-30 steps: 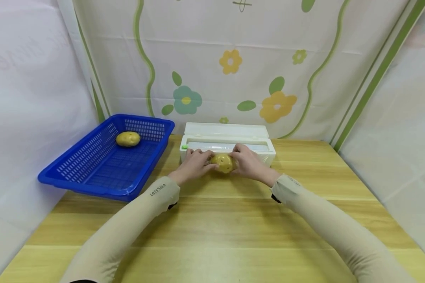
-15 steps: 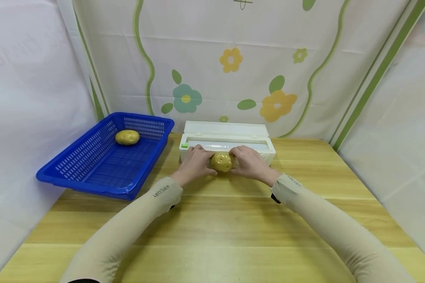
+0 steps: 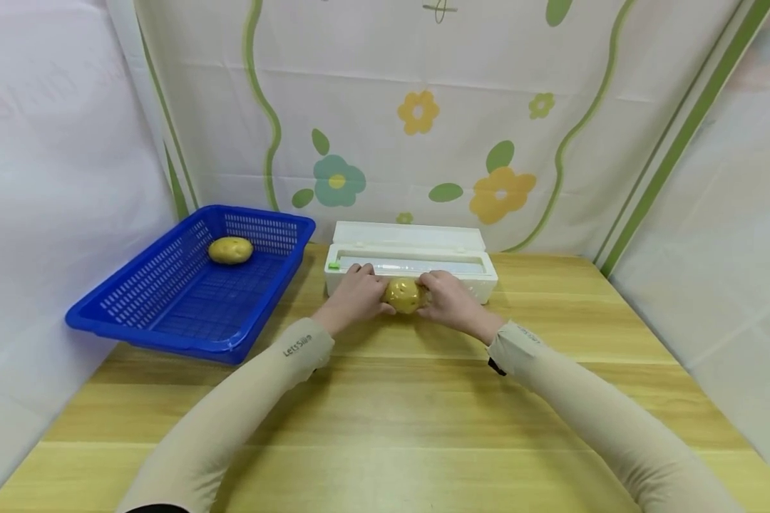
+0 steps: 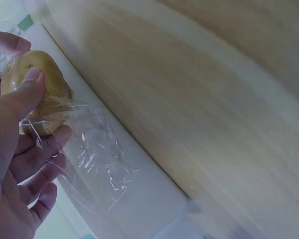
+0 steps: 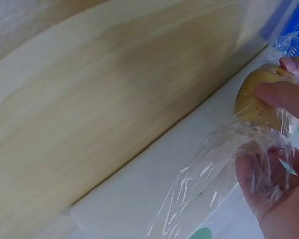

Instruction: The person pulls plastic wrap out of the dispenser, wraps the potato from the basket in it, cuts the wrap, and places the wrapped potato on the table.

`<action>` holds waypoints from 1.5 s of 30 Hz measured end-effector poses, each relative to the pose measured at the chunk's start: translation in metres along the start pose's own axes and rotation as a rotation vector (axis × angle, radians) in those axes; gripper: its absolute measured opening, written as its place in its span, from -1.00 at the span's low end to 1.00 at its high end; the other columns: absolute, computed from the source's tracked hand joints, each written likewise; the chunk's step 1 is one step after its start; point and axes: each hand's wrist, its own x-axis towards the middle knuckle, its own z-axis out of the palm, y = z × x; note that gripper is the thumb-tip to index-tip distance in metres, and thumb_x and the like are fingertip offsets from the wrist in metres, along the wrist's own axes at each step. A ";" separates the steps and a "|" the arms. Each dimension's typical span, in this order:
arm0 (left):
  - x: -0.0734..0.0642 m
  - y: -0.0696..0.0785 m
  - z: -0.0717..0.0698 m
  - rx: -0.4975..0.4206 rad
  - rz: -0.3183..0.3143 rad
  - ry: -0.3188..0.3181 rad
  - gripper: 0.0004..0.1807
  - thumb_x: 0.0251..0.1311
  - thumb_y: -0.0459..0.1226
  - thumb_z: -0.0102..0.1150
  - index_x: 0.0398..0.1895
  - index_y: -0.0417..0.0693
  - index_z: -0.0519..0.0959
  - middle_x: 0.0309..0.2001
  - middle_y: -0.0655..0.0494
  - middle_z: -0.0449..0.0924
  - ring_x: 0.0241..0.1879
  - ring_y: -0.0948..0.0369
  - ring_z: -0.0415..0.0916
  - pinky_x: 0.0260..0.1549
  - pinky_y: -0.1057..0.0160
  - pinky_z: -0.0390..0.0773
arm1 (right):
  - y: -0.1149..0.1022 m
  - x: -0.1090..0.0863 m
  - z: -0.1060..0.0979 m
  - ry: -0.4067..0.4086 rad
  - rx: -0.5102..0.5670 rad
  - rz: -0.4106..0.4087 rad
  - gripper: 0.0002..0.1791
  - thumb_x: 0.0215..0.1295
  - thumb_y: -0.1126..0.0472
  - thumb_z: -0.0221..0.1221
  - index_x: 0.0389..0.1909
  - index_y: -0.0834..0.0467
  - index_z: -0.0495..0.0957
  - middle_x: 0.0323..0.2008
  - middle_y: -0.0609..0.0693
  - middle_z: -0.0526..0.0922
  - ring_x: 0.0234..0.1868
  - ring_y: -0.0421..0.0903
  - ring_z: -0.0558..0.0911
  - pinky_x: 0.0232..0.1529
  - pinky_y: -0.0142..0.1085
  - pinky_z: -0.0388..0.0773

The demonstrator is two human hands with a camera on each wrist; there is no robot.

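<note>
A yellow potato (image 3: 403,296) is held between both hands, in front of a white cling film dispenser (image 3: 411,249) whose lid stands up. My left hand (image 3: 354,298) grips its left end, the thumb lying across the skin in the left wrist view. At the other end my right hand (image 3: 452,303) grips it with thumb and fingers. Clear cling film (image 4: 97,149) wraps part of the potato and hangs loose in crinkled flaps by the left fingers. More loose film (image 5: 204,164) trails past the right hand's fingers in the right wrist view.
To the left, a blue plastic basket (image 3: 257,324) stands with a second potato (image 3: 230,250) at its far end. A small green slider (image 3: 334,266) sits at the dispenser's left end. The wooden table (image 3: 411,427) reaches the patterned cloth (image 3: 385,128) behind.
Both hands keep hold of the potato in nearly the same place. The left hand's fingers have shifted their grip, and its wrist has moved slightly right.
</note>
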 end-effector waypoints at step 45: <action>-0.007 -0.004 -0.006 -0.365 -0.132 0.000 -0.81 0.15 -0.16 0.42 -0.25 -0.04 0.73 -0.39 0.18 0.65 -0.39 0.21 0.48 -0.22 0.17 0.42 | 0.004 0.006 0.001 -0.099 -0.173 0.076 -0.41 -0.26 0.09 0.63 -0.19 0.22 0.60 -0.30 0.04 0.37 -0.25 0.02 0.38 -0.25 -0.10 0.40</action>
